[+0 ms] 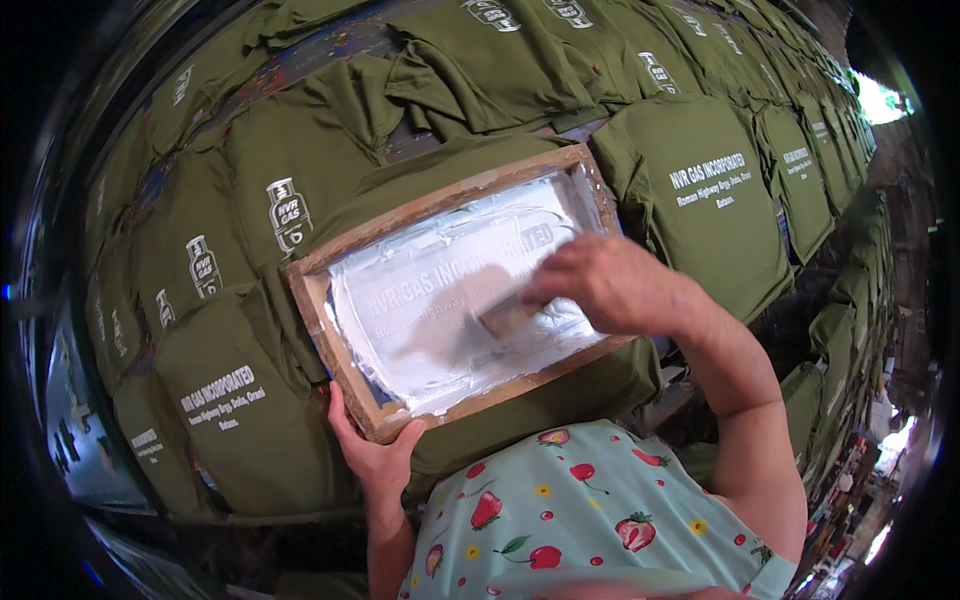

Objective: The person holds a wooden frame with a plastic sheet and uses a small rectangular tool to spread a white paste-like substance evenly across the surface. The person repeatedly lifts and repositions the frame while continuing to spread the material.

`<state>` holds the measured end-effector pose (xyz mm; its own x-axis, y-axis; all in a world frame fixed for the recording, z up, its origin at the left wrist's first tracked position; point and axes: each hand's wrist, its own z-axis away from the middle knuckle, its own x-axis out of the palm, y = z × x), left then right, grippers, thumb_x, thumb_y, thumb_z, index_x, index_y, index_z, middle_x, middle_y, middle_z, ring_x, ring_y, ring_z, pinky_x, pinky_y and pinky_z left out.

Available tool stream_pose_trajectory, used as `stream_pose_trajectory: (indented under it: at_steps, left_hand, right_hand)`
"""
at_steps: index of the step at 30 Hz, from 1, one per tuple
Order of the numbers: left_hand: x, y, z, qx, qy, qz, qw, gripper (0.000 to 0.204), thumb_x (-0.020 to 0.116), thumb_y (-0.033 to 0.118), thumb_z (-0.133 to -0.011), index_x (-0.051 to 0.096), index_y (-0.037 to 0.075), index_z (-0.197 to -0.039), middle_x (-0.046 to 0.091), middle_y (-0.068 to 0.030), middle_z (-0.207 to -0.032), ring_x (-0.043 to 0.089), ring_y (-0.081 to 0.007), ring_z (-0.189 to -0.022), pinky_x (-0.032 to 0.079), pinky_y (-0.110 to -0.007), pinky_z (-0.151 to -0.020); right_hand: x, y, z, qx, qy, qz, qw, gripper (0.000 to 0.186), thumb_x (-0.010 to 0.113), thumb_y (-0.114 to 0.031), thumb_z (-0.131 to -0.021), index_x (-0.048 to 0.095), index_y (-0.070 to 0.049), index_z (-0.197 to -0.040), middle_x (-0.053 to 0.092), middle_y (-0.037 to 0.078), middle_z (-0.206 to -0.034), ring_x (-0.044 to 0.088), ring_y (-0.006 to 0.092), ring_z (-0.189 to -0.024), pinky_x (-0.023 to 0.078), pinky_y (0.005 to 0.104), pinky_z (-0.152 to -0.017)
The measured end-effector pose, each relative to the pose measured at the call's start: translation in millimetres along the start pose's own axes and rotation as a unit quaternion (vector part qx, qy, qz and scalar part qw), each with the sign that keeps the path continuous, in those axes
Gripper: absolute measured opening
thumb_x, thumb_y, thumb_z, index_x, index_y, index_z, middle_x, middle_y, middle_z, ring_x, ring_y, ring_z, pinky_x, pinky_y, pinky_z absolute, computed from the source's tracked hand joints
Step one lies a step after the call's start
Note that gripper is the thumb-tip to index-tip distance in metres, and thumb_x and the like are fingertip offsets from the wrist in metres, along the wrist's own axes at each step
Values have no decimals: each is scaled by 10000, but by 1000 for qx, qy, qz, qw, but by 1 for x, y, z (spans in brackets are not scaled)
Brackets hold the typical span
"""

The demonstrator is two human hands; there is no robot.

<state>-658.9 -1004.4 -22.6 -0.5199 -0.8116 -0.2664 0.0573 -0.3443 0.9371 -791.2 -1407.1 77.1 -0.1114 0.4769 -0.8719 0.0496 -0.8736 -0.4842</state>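
A wooden-framed printing screen (440, 203) lies tilted on an olive green T-shirt (545, 402). White ink (420, 362) covers much of its mesh, with raised-looking lettering faintly visible through it. My left hand (378, 452) grips the frame's near left corner, thumb and fingers on either side of the wood. Over the right part of the mesh is my right hand (618, 285), its fingers closed round a small flat squeegee (505, 318). Motion blurs those fingers and the tool, whose lower edge meets the inked mesh.
Olive T-shirts surround the screen, including one with white lettering (715, 190) to the right and one with a white gas-cylinder print (288, 215) to the left. A paint-spotted dark surface (310, 60) shows between shirts at the back. More shirts hang along the right.
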Motion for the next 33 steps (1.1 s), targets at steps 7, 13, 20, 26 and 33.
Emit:
stream_pose_trajectory:
  at_steps: [7,13,20,26,33]
  left_hand:
    - [-1,1,0,-12,-6,7,1000,1279,979,-6,-760,248,5,-1809,395,-222,-1763,449,-326,-1592,373,-460,-1343]
    - [-3,3,0,-7,-17,-22,1000,1273,990,66,-794,233,7,-1816,415,-224,-1733,459,-329,-1570,389,-467,-1329]
    - [-2,3,1,-10,-18,4,1000,1266,970,40,-797,227,8,-1821,413,-221,-1730,467,-328,-1561,399,-463,-1324]
    - [-3,-14,-3,0,-21,61,998,1267,975,12,-776,254,2,-1818,376,-199,-1780,456,-316,-1583,409,-458,-1324]
    - [-13,-6,0,83,-12,-144,986,1357,1104,171,-704,323,27,-1804,557,-237,-1576,568,-388,-1481,490,-481,-1244]
  right_hand:
    - [-9,55,-22,43,94,73,992,508,706,-14,-854,829,-116,-1337,755,141,-1150,733,369,-1148,585,495,-1055]
    - [21,32,18,13,87,62,994,436,677,-164,-936,828,-131,-1343,743,111,-1186,700,340,-1149,551,478,-1103]
    - [47,-9,67,-5,102,52,993,431,673,-206,-946,807,-99,-1341,742,121,-1245,716,331,-1172,553,477,-1116]
    - [31,-27,69,14,47,32,998,371,695,-146,-924,787,-89,-1279,780,111,-1149,752,321,-1115,594,473,-1054]
    - [23,-19,-45,-61,2,-1,998,379,673,-6,-843,817,-53,-1191,812,196,-1034,777,432,-1023,609,554,-906]
